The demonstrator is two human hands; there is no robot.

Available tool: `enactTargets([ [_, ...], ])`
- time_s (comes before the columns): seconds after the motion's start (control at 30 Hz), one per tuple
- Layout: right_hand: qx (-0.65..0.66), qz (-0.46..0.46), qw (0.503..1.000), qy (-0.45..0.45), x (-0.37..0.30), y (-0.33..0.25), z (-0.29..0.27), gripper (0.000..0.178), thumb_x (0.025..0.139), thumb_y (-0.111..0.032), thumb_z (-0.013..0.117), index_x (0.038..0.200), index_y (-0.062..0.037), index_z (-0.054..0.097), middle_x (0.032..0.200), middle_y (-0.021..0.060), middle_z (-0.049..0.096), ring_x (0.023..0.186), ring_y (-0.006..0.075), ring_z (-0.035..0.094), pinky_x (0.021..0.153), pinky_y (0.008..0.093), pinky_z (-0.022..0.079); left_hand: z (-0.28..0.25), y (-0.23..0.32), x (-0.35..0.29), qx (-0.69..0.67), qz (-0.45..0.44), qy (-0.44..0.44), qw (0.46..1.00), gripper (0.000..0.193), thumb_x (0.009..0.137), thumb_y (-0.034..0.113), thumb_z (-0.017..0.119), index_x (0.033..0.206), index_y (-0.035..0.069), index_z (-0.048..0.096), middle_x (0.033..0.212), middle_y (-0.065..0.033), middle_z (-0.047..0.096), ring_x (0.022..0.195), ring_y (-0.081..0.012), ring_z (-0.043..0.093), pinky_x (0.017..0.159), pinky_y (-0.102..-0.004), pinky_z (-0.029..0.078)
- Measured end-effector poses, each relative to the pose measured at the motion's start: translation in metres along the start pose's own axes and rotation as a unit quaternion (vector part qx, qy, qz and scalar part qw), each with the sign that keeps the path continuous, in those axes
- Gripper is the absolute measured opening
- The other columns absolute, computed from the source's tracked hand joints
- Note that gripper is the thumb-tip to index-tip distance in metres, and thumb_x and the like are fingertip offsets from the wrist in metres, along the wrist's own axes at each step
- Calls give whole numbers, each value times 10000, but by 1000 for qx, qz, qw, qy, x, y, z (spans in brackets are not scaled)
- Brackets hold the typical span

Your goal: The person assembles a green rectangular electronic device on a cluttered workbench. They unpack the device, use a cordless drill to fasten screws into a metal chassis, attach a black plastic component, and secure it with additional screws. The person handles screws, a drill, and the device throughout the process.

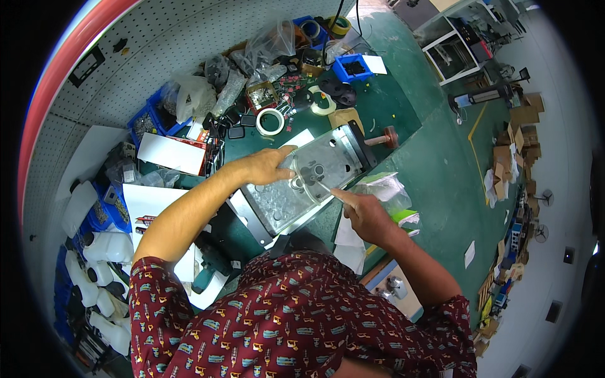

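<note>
A rectangular metal housing with a rounded rim and a dark block at its far right end lies slantwise on the workbench before me. My left hand rests on its left side, fingers spread apart, close to a small round fitting. From the right, my right hand is closed around a thin, light-coloured tool, its forefinger stretched along it. That tool's inner end points at the holes near a round boss in the housing. Its kind is hidden by the fingers.
Past the housing lie a red-brown mallet-like tool, a white tape roll and a blue bin. Clear bags and loose parts crowd the back. White bottles stand at left; a plastic bag lies right of the housing.
</note>
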State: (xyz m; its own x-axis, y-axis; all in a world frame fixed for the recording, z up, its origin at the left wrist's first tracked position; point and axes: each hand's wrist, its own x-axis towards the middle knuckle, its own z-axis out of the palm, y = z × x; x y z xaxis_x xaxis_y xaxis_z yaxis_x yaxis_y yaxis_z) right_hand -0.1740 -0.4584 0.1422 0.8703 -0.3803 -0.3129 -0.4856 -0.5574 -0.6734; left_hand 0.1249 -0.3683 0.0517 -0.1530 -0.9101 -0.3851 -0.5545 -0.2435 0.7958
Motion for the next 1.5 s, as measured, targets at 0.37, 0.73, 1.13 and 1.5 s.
enactTargets([
  [0.37,-152,15,984,-88,12,-25,-12,652,861,109,537,1509,42,508,842,282,667,778,441,676,732,477,546,9,-17,6,-69,40,-13,997,860,1010,250,707,1677,54,200,1493,-284,560,1382,-372,562,1154,-438,436],
  [0.73,-209,59,950,-226,36,-37,-19,282,840,27,671,1114,78,627,917,306,702,911,473,722,774,523,561,42,-18,18,-66,86,14,994,786,980,156,736,1618,44,291,1397,-296,614,1343,-395,592,1125,-447,460],
  [1.13,-255,92,899,-345,85,-90,-41,182,857,42,667,1036,74,669,999,285,735,967,414,748,774,460,581,33,-4,10,-73,73,-6,995,782,997,169,721,1620,6,278,1412,-310,600,1310,-397,610,1116,-446,469],
  [1.5,-418,29,701,-577,157,-81,-24,91,715,-8,723,780,20,781,752,164,754,673,290,712,591,446,536,41,5,11,-46,60,3,997,806,987,188,729,1616,-6,265,1406,-325,598,1328,-414,599,1123,-452,474],
])
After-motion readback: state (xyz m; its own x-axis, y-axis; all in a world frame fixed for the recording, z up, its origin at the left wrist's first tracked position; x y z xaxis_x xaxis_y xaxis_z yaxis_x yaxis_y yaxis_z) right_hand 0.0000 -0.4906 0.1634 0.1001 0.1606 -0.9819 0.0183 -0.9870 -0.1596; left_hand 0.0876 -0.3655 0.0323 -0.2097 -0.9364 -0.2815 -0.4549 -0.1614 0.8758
